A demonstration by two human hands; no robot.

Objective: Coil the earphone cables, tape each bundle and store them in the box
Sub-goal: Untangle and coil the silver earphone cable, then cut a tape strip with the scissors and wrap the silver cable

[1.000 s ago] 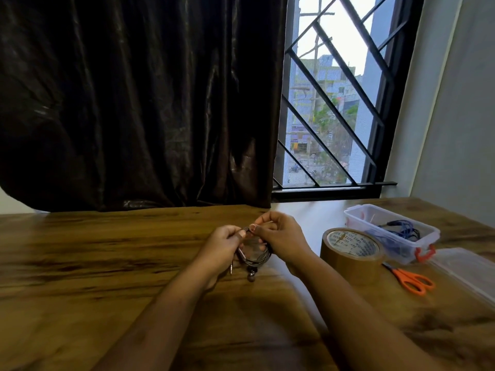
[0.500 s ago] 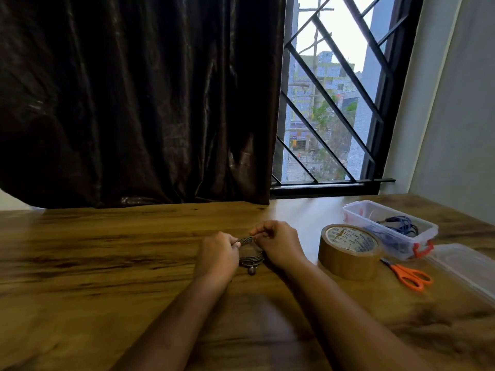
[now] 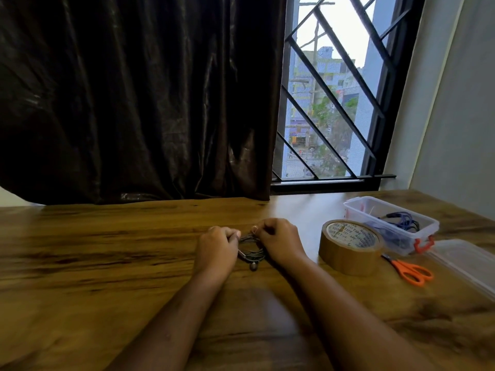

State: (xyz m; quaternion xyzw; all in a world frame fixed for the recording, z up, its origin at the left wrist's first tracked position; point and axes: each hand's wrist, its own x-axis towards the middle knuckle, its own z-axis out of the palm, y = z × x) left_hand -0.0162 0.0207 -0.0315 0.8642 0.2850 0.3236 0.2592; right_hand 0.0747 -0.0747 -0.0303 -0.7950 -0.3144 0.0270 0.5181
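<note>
A person is sitting at a wooden table (image 3: 93, 263), and both forearms are reaching up from the bottom edge toward the centre of the frame. The left hand (image 3: 217, 247) and the right hand (image 3: 278, 243) are meeting just below mid-frame, knuckles up, fingers curled. Between them a dark coil (image 3: 250, 254) of earphone cable is lying low over the tabletop. The left hand is pinching the coil's left side with thumb and fingertips, and the right hand is pinching its upper right side the same way. An earbud (image 3: 253, 266) is hanging off the coil's lower edge, touching or nearly touching the wood; which one cannot be told. To the right of the hands, a roll of brown tape (image 3: 348, 247) is lying flat on the table. Just behind it, toward the right edge, a clear box (image 3: 359, 207) with a red clasp is standing open and holding a blue cable (image 3: 399, 219). Orange scissors (image 3: 412, 273) are lying beside the tape, in front of the box, and a clear lid (image 3: 466, 263) is resting at the far right edge. A dark curtain (image 3: 134, 103) is filling the upper left of the frame, and a barred window (image 3: 329, 103) is showing at upper right.
</note>
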